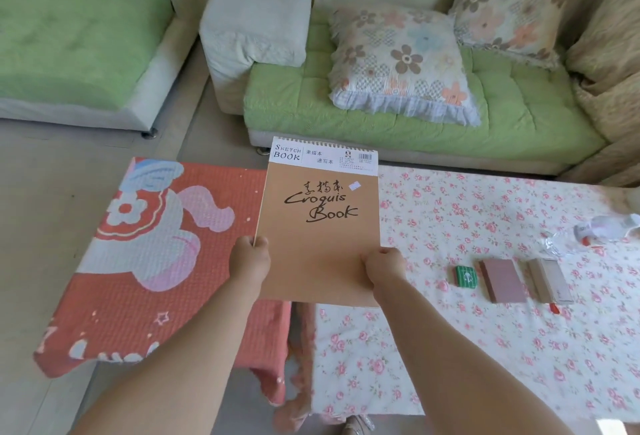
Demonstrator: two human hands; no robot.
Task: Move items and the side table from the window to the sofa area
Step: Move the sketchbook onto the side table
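**Sketchbook held in both hands, in front of the sofa**

Both hands are on the sketchbook (318, 226), a tan-covered, spiral-bound pad with "Croquis Book" written across the front and a white "Sketch Book" strip along the top. The left hand (250, 259) grips the pad's left edge low down, with its fingers curled round the edge. The right hand (384, 266) clamps the right edge at about the same height, its fingers also wrapped round the cover. The pad is held cover-up and runs away from the knuckles toward the sofa, with its spiral edge farthest from the fingers.

Under the left fingers and out to their left lies a red cartoon-print cloth (138, 261) draped over a low surface. Under the right fingers and out to their right spreads a white tablecloth with pink roses (485, 348). The pad hangs over the line where the two cloths meet.

Three things lie in a row on the rose cloth, well to the right of the right fingers. The first is a small green box (465, 276), then a pinkish-brown notebook (504, 280), and farthest out a beige notebook (550, 280). Beyond that row is some crumpled clear plastic (588, 230).

Past the pad's far edge, a green-cushioned sofa (519, 115) carries a flowered pillow (398, 60). A second flowered pillow (512, 1) leans behind it. Off beyond the left fingers, a second green-topped seat (69, 36) stands apart from the sofa.
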